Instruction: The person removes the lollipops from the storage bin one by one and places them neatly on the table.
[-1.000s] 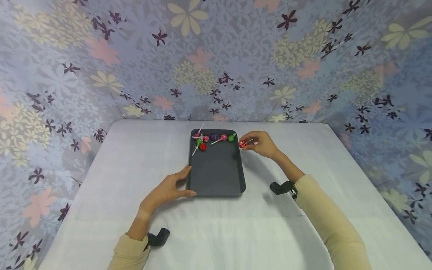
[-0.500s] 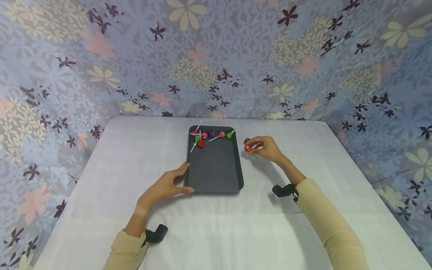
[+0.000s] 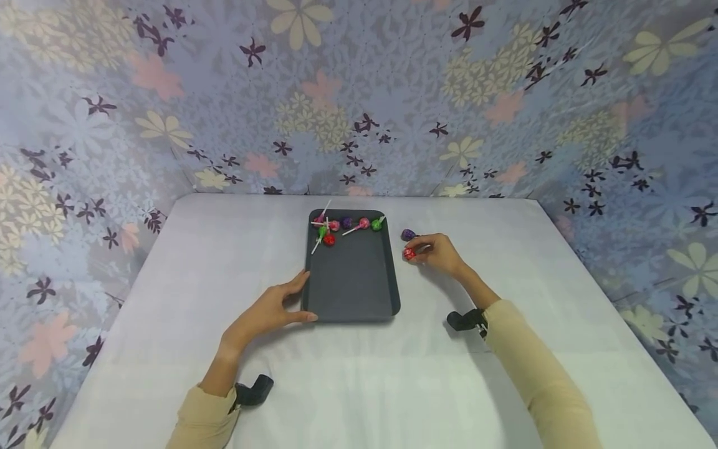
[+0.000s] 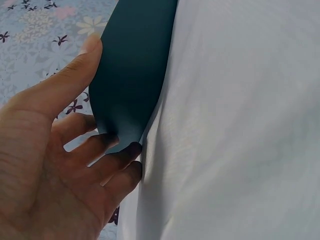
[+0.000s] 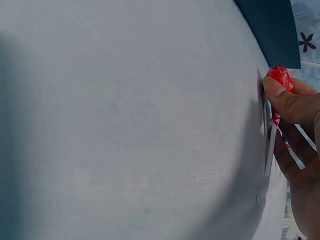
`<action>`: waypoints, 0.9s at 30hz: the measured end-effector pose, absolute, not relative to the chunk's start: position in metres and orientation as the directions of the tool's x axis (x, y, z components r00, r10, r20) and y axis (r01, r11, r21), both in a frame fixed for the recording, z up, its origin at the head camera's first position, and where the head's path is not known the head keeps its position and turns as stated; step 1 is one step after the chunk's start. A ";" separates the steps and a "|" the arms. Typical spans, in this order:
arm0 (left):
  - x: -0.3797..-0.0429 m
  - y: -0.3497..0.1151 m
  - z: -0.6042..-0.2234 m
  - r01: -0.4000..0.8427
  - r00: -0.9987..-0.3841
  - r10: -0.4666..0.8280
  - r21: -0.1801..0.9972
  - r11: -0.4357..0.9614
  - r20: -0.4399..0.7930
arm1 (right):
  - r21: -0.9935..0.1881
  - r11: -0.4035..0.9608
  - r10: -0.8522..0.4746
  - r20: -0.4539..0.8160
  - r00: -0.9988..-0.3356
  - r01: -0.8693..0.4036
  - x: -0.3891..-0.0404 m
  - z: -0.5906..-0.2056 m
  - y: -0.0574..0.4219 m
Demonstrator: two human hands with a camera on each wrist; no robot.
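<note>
Left hand (image 3: 266,312): spread around the near left corner of the dark tray (image 3: 350,280), thumb along the near edge, a finger at the left edge; no clear change in this hold over the last second.

Right hand (image 3: 443,254): pinching the red lollipop (image 3: 409,254) by its wrapped head. A second ago both were at the tray's right rim; now they are out over the white surface (image 3: 224,249), apart from the tray. Contact with surface: cannot tell.

Just beyond, the purple lollipop (image 3: 408,235) now shows on the surface, beside the fingers.

Far end of tray: a cluster of mixed lollipops (image 3: 364,222), apparently undisturbed. Judgement: red one is being handled outside the tray, not yet released; most pieces remain inside.
</note>
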State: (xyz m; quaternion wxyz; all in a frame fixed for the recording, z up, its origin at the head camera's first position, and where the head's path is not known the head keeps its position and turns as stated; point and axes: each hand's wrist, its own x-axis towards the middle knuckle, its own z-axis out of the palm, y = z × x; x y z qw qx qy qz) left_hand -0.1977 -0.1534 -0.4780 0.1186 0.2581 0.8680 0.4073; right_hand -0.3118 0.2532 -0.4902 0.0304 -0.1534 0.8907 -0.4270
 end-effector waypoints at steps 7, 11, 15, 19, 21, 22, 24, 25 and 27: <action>-0.201 -0.155 -0.474 0.358 -0.842 0.539 0.758 0.546 0.009 | -0.746 0.611 -0.315 0.080 -0.946 -0.267 -0.313 -0.485 0.253; -0.201 -0.154 -0.476 0.360 -0.840 0.542 0.755 0.547 0.008 | -0.748 0.600 -0.330 0.092 -0.939 -0.284 -0.311 -0.485 0.256; -0.202 -0.152 -0.476 0.349 -0.841 0.540 0.763 0.545 0.000 | -0.742 0.602 -0.335 0.100 -0.937 -0.295 -0.309 -0.485 0.259; -0.202 -0.150 -0.476 0.344 -0.841 0.541 0.766 0.544 -0.007 | -0.735 0.609 -0.345 0.095 -0.934 -0.299 -0.307 -0.483 0.259; -0.201 -0.150 -0.477 0.345 -0.842 0.540 0.761 0.550 -0.008 | -0.737 0.605 -0.354 0.090 -0.931 -0.301 -0.306 -0.483 0.258; -0.201 -0.151 -0.477 0.343 -0.843 0.538 0.759 0.553 -0.011 | -0.737 0.605 -0.356 0.085 -0.930 -0.299 -0.306 -0.482 0.257; -0.200 -0.152 -0.478 0.337 -0.847 0.531 0.756 0.561 -0.016 | -0.726 0.611 -0.371 0.089 -0.924 -0.315 -0.306 -0.483 0.256; -0.200 -0.152 -0.479 0.339 -0.849 0.529 0.752 0.566 -0.015 | -0.717 0.617 -0.377 0.094 -0.922 -0.325 -0.307 -0.484 0.255; -0.199 -0.153 -0.479 0.339 -0.853 0.521 0.747 0.571 -0.011 | -0.695 0.632 -0.380 0.109 -0.918 -0.344 -0.307 -0.485 0.254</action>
